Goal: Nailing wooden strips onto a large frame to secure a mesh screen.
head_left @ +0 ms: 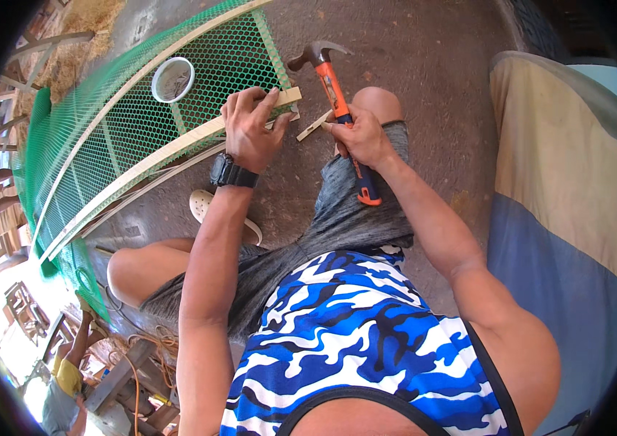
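My left hand [250, 127], with a black wristwatch, rests bent fingers over a long pale wooden strip [185, 138] near its right end. The strip lies along green plastic mesh [236, 51]; whether a small item is between my fingertips I cannot tell. My right hand [363, 138] grips a claw hammer [330, 83] with an orange and dark handle, its head raised above the floor. A short wooden piece [308, 131] reaches to my right fingers; I cannot tell if they hold it. A white tub [172, 81] of small metal bits sits on the mesh.
My bare knees and a cream clog [199, 203] are on the dark floor [439, 65]. A tan-and-blue covered object [563, 167] stands at right. Orange cords [135, 363], timber pieces and other people [69, 378] are at left, with straw [83, 43] behind.
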A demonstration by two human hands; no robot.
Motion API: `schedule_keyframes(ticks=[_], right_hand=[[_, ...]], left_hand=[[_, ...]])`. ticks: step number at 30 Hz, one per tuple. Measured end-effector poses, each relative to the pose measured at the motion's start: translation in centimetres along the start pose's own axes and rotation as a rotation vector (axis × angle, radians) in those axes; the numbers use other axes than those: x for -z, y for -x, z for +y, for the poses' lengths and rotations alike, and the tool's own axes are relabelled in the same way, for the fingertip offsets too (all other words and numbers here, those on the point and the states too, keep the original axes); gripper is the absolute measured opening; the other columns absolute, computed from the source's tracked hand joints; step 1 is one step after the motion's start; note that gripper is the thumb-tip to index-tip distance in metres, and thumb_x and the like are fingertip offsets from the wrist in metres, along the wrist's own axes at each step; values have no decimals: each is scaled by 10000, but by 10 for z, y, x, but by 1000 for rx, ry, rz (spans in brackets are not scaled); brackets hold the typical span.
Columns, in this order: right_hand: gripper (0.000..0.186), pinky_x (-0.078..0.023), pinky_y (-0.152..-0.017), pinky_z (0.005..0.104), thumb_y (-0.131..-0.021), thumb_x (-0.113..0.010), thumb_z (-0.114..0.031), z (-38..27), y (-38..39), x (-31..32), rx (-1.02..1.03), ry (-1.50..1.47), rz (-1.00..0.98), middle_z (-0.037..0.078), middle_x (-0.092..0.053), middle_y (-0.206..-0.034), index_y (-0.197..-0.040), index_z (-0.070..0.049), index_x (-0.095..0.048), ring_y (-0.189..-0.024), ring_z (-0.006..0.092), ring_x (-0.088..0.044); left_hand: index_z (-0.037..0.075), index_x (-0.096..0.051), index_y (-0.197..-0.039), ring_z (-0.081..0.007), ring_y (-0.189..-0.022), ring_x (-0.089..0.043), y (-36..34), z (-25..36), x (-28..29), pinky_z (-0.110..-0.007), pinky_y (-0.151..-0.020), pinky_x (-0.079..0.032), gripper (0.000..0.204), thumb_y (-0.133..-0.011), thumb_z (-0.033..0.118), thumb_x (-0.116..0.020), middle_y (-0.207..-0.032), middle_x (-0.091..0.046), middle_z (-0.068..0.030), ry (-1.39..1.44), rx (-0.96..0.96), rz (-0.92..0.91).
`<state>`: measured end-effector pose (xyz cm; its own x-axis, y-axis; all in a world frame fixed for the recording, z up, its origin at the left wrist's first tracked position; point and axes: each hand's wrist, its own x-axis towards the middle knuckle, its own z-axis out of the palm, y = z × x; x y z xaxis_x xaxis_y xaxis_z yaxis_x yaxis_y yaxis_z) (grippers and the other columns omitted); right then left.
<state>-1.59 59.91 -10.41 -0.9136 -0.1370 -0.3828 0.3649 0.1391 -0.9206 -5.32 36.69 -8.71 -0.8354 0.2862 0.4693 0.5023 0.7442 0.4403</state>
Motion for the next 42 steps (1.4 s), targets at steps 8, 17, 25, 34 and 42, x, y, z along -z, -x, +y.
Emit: schedule_keyframes(ticks=[8,17,25,34,42], right_hand=[[195,-441,-458,252,-943,-694,-181,-1,0,-3,-15,-50,-21,-8,-574,-634,-999,-15,-609,-496,80,-550],[185,-429,-450,254,-950,-692,-177,0,1,-5,-36,-41,4,-7,-568,-628,-1008,-20,-613,-487,82,-540],[180,-437,-456,261,-953,-684,-174,5,1,-5,-45,-94,-37,-8,-562,-631,-993,-20,-601,-495,84,-538],[176,-439,-457,219,-953,-683,-148,9,2,-5,-32,-30,-21,-19,-567,-661,-1029,-10,-606,-504,60,-541],[212,-457,-460,259,-943,-688,-192,2,6,-5,-20,3,-22,-11,-579,-641,-1002,-7,-602,-510,79,-562]], left_hand=[[104,-748,-1143,-274,-970,-578,2,-4,-4,-422,-875,-438,467,-700,184,-873,-1038,-646,-71,-38,-5,45],[110,-760,-1108,-274,-963,-578,2,-2,-7,-425,-867,-435,433,-697,184,-871,-1024,-644,-61,-12,12,82],[90,-764,-1096,-278,-981,-577,-1,2,-3,-426,-890,-439,428,-695,193,-871,-1037,-658,-73,-8,54,61],[89,-767,-1088,-285,-962,-592,-4,4,-5,-424,-884,-449,439,-681,205,-883,-1033,-665,-96,-11,67,54],[92,-766,-1080,-285,-978,-592,-5,2,-5,-423,-897,-450,427,-683,196,-883,-1039,-665,-97,17,84,52]])
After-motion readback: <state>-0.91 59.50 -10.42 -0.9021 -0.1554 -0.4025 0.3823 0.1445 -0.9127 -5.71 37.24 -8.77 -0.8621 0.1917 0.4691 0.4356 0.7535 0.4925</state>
